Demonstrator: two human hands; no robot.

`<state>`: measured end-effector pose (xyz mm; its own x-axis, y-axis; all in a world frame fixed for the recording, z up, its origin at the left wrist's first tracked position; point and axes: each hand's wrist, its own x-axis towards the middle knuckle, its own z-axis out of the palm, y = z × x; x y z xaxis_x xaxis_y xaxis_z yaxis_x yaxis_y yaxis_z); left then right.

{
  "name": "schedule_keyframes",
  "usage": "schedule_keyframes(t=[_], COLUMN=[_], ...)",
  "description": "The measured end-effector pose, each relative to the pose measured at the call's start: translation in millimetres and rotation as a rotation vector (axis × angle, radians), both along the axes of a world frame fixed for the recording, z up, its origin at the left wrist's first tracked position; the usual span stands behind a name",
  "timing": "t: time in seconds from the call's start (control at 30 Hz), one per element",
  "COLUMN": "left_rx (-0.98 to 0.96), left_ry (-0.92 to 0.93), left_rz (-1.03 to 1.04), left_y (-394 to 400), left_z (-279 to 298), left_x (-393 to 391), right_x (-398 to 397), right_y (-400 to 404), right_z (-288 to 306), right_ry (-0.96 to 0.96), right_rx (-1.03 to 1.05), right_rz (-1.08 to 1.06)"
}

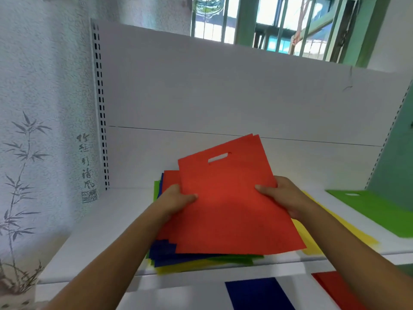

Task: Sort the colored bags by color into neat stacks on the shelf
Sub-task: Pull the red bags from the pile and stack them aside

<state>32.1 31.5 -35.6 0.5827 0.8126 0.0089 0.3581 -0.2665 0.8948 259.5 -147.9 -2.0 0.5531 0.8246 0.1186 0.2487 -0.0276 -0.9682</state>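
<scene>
Currently my left hand (pixel 176 201) and right hand (pixel 282 199) pinch opposite edges of a flat red fabric bag (pixel 230 206), thumbs on top. It is held above a mixed pile of coloured bags (pixel 178 258) on the white shelf (pixel 107 220).

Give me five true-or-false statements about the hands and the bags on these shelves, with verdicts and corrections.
1. Both hands, left hand and right hand, grip the flat red fabric bag. True.
2. The red bag has a cut-out handle slot. True.
3. The flat green fabric bag lies on the left of the white shelf. False: it lies at the right.
4. The mixed pile of coloured bags is all red. False: blue, green and yellow show.
5. A flat blue fabric bag lies on the lower shelf. True.
</scene>
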Motion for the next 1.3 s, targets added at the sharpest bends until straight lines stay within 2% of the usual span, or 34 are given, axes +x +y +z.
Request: schedule_keyframes(t=[0.13,0.23,0.37,0.5,0.67,0.77,0.87,1.03,1.2,1.3], left_rx=[-0.288,-0.489,-0.351,-0.092,0.022,0.141,0.249,0.190,0.050,-0.138], left_ry=[-0.179,-0.265,-0.158,-0.207,-0.315,-0.321,-0.327,-0.262,-0.232,-0.260], left_rz=[0.029,-0.038,-0.170,-0.075,-0.009,-0.064,-0.164,-0.305,-0.473,-0.546], left_y=[4.0,-0.8,-12.4,-28.3,-62.4,-93.8,-128.8,-191.5,-258.4,-307.5], left_z=[5.1,10.3,7.3,16.5,22.0,23.4,19.5,0.0,-28.4,-46.9], left_x=[11.4,11.3,13.0,6.8,-9.5,-16.7,-15.0,21.8,84.2,127.8], right_x=[9.7,15.5,15.8,9.2,-9.4,-21.7,-31.6,-33.3,-12.5,8.9], right_y=[6.1,10.3,11.3,4.2,-28.9,-68.4,-115.9,-213.7,-317.2,-385.1], right_z=[-13.9,-26.0,-32.6,-30.5,-23.3,-26.8,-35.5,-48.5,-65.3,-81.5], right_ry=[0.054,-0.058,-0.261,-0.463,-0.539,-0.633,-0.675,-0.606,-0.535,-0.389], right_rx=[0.026,0.039,0.048,-0.019,-0.040,-0.079,-0.075,-0.138,-0.207,-0.176], right_rz=[-0.044,-0.087,-0.097,-0.052,-0.189,-0.305,-0.332,-0.391,-0.630,-0.738])
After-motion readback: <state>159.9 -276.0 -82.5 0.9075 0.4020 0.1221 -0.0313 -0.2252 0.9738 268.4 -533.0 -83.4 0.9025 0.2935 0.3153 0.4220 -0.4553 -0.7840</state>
